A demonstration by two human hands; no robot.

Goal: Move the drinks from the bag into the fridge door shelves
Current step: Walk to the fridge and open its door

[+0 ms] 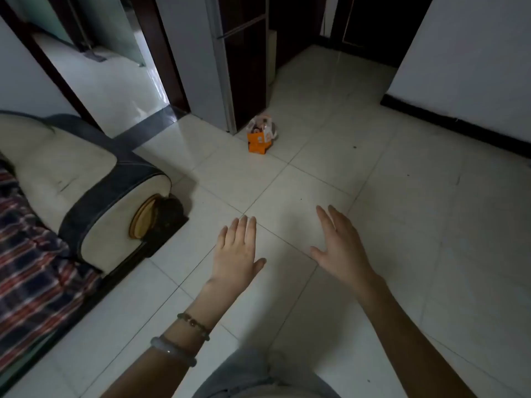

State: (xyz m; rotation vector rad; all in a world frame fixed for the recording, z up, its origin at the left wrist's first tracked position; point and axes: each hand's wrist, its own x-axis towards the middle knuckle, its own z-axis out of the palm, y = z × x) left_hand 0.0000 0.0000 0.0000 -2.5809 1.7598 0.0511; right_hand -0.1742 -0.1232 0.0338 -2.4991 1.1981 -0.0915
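Both empty, spread: left hand, right hand; bag beside fridge.

A bag on the floor at the fridge's foot.
A sofa lies left. Nearer the camera, the left hand and right hand hover side by side, well apart from the bag.

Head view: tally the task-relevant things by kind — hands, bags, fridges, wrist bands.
Hands: 2, left hand and right hand, both open and empty
Bag: 1, orange bag on the floor
Fridge: 1, fridge, door closed
Wrist bands: 2, beaded bracelet and pale bangle
Total: 6
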